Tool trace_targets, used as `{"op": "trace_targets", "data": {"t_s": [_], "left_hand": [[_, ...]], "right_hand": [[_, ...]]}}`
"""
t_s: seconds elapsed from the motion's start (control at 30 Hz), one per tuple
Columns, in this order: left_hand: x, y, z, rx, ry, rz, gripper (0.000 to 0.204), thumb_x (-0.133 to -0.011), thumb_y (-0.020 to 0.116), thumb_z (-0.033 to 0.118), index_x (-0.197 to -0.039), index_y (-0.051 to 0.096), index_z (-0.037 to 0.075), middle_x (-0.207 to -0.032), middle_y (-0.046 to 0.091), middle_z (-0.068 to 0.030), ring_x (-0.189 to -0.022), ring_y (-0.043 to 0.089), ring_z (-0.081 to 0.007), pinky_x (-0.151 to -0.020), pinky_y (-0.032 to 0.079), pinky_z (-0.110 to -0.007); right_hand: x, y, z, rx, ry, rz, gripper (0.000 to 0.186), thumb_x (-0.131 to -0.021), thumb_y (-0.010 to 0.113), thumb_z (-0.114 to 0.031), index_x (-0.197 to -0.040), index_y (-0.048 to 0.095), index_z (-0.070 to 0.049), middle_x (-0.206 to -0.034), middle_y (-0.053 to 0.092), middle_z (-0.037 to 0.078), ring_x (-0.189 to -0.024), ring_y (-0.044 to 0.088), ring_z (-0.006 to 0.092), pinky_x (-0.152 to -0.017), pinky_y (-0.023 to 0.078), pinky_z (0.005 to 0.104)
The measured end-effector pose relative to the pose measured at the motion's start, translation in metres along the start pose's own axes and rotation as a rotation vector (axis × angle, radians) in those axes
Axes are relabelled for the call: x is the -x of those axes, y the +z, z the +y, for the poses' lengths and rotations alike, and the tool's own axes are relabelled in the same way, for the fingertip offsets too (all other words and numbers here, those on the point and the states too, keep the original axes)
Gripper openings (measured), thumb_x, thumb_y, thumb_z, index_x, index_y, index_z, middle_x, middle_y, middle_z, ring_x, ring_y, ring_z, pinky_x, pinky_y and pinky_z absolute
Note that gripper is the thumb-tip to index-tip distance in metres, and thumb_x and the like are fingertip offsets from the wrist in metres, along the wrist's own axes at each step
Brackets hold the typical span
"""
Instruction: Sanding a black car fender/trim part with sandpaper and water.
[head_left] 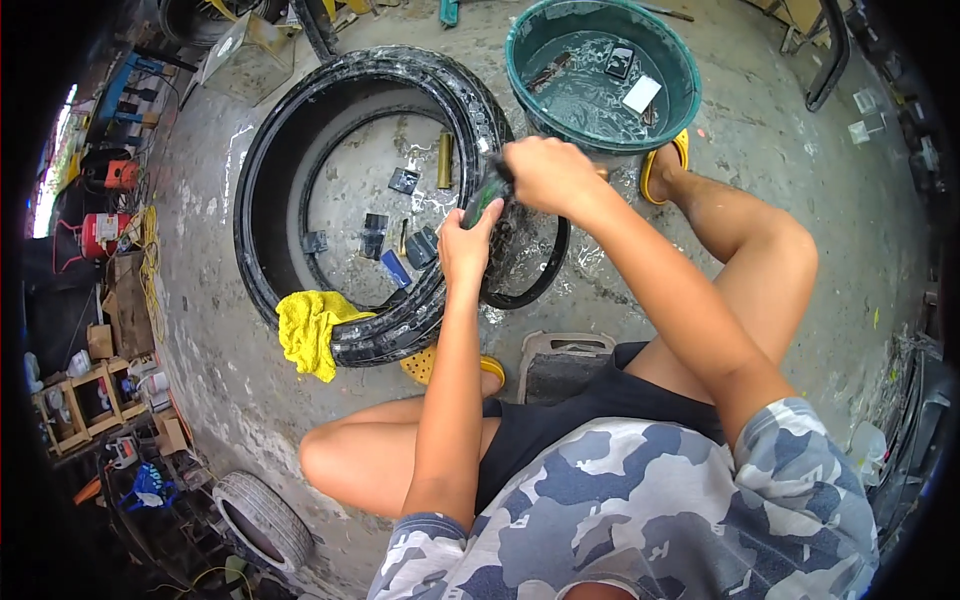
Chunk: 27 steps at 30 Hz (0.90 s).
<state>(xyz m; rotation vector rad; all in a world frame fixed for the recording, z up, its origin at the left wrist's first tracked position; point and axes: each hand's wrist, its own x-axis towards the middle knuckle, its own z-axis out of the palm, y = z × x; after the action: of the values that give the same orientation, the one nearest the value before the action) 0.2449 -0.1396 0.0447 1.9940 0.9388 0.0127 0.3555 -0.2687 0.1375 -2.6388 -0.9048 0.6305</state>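
Note:
My left hand (466, 243) grips a dark, wet piece with green on it (483, 204), above the right side of a large black tire (265, 205). Against the top end of that piece, my right hand (553, 172) is closed in a fist. Something dark shows at its fingers, too blurred to name. Inside the tire's ring lie a brass-coloured cylinder (445, 160), a blue piece (396, 268) and several dark flat pieces (373, 236). A yellow cloth (315, 332) hangs over the tire's near left edge. Suds wet the tire and floor.
A green basin (690, 85) of soapy water stands at the far right, holding a white block (641, 95) and a black piece (619, 62). A thin black ring (560, 255) lies right of the tire. Another tire (262, 520) and cluttered shelves (90, 400) line the left.

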Motion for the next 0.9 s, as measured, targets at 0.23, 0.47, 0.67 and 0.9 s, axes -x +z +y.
{"op": "trace_targets", "data": {"t_s": [0.23, 0.47, 0.67, 0.9], "left_hand": [[0.003, -0.009, -0.016, 0.096, 0.144, -0.141, 0.06, -0.077, 0.078, 0.043, -0.106, 0.06, -0.007, -0.1, 0.069, -0.0235, -0.093, 0.067, -0.0328, -0.085, 0.049, -0.04], [0.019, -0.001, -0.007, -0.393, 0.412, -0.031, 0.061, -0.068, 0.077, 0.048, -0.102, 0.064, -0.002, -0.101, 0.066, -0.0191, -0.098, 0.062, -0.0357, -0.088, 0.041, -0.045], [0.02, 0.019, -0.032, -0.471, 0.572, 0.117, 0.052, -0.064, 0.076, 0.043, -0.093, 0.066, 0.001, -0.108, 0.055, -0.0111, -0.111, 0.046, -0.0312, -0.093, 0.032, -0.049], [0.021, 0.023, -0.033, -0.545, 0.588, 0.127, 0.054, -0.064, 0.075, 0.046, -0.096, 0.065, 0.004, -0.112, 0.053, -0.0108, -0.109, 0.045, -0.0322, -0.099, 0.03, -0.051]], "right_hand": [[0.026, 0.076, 0.047, -0.529, 0.265, 0.398, 0.038, -0.078, 0.069, -0.012, -0.112, 0.063, 0.005, -0.11, 0.067, 0.027, -0.105, 0.064, 0.0429, -0.092, 0.05, 0.0466], [0.02, 0.104, 0.039, -0.872, 0.312, 0.49, 0.041, -0.08, 0.071, -0.009, -0.117, 0.06, 0.006, -0.107, 0.069, 0.026, -0.103, 0.067, 0.0379, -0.09, 0.049, 0.0428], [0.013, 0.098, 0.029, -0.766, 0.047, 0.605, 0.039, -0.082, 0.068, -0.002, -0.119, 0.059, 0.004, -0.115, 0.066, 0.024, -0.107, 0.065, 0.0368, -0.093, 0.049, 0.0405], [0.023, 0.12, 0.028, -0.179, -0.181, 0.579, 0.045, -0.079, 0.064, 0.003, -0.123, 0.061, -0.007, -0.105, 0.062, 0.013, -0.101, 0.06, 0.0334, -0.085, 0.05, 0.0417]]}}
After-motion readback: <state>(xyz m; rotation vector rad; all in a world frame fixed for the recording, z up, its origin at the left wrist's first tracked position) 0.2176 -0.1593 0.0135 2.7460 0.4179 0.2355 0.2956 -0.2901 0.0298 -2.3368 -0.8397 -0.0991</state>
